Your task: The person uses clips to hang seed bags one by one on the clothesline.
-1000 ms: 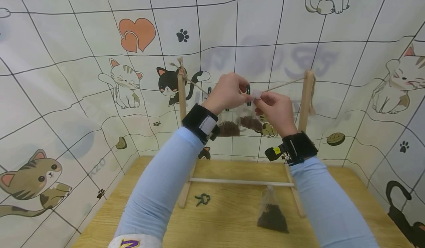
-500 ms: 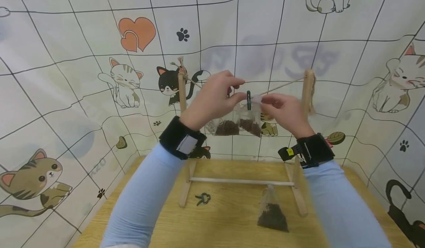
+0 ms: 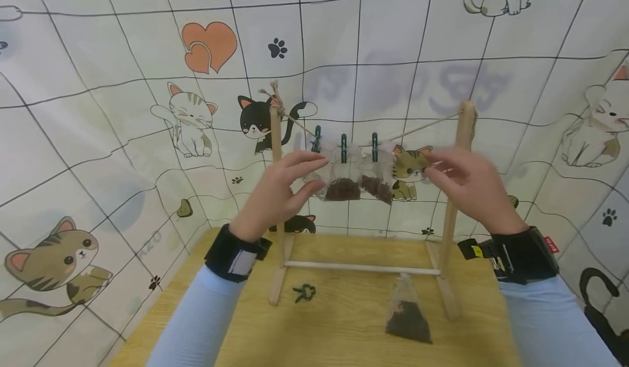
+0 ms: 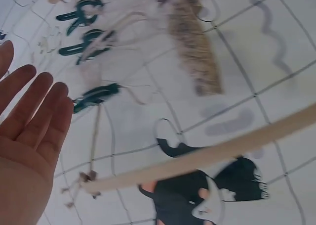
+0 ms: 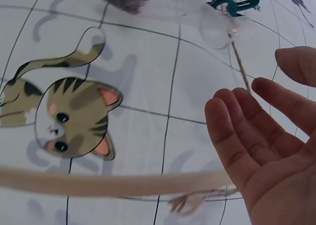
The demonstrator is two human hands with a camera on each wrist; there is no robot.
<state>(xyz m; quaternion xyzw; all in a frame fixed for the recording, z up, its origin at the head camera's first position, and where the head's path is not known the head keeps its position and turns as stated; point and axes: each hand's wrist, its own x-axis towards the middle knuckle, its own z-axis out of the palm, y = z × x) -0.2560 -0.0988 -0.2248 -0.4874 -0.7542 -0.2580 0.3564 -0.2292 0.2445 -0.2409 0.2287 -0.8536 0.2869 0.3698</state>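
Note:
Three small clear bags hang in a row from a twine line (image 3: 427, 126), each under a dark green clip (image 3: 375, 147). The middle bag (image 3: 343, 190) and the right bag (image 3: 378, 188) hold brown bits. My left hand (image 3: 280, 193), fingers loosely extended and holding nothing, partly covers the left bag in the head view; its pale brown filling (image 4: 195, 52) shows in the left wrist view. Apart from the bags on the right is my right hand (image 3: 472, 189), also holding nothing, its fingers relaxed beside the right post (image 3: 463, 132).
The twine runs between posts of a wooden frame with a white crossbar (image 3: 363, 267) low down. On the wooden table (image 3: 344, 323) lie a dark green clip (image 3: 304, 292) and a filled mesh-like bag (image 3: 409, 322). A cat-print sheet (image 3: 383, 34) surrounds the back and sides.
My right hand has let go of the right bag's top and moved right. My left hand has left the clip there and moved left and down. The bag now hangs by its clip.

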